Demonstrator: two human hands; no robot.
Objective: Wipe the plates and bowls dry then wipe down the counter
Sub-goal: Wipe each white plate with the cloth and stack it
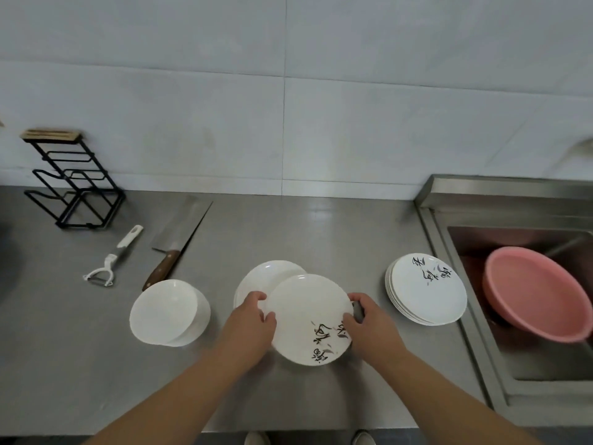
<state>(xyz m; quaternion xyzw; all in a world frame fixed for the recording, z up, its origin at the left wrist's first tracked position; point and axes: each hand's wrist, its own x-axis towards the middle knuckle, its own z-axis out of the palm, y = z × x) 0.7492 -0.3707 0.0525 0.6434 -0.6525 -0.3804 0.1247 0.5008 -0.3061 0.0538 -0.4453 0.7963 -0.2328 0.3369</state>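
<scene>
Both hands are seen gripping one white plate point(301, 311). The left hand point(253, 319) is curled round its left rim, and the right hand point(369, 322) is curled round its right rim, with the thumb laid on the upper face beside black brush-style markings. The white plate is held tilted over the near middle of the steel counter point(321, 226). Whether it touches the surface cannot be told.

Its far-left edge is overlapped in view with a stack of plain plates point(266, 276) set just behind it. A small dark shape is glimpsed at the right fingers, but it cannot be made out.

A stack of white bowls point(163, 311) is placed to the left, near the left hand but apart from it. To the right, near the sink, a stack of marked plates point(428, 290) is set, with black markings on the top one.

A cleaver point(179, 239) with a wooden handle is laid on the far left part of the counter, its blade pointing toward the tiled wall point(192, 91). A white peeler point(112, 258) is laid just left of it. A black wire rack point(73, 181) is stood at the far left against the wall.

A pink basin point(532, 293) is leaned inside the sink point(449, 220) on the right. Two shoe tips point(256, 438) are seen below the counter's near edge.
</scene>
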